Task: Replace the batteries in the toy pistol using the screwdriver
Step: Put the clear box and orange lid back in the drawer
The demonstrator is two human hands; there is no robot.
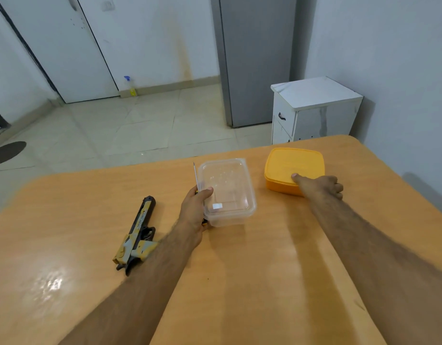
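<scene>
Head view — pinching screwdriver (195, 174) and clear tub (227, 188) in left hand (194, 211), clasping orange lidded box (294, 160) in right hand (324, 186) — judged best steadying box while prising open.

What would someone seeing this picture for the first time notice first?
The bright orange box at the far right of the table stands out, with the right hand gripping its near edge. In the middle, the left hand holds a screwdriver, thumb on a clear box; the toy pistol lies left of it.
</scene>
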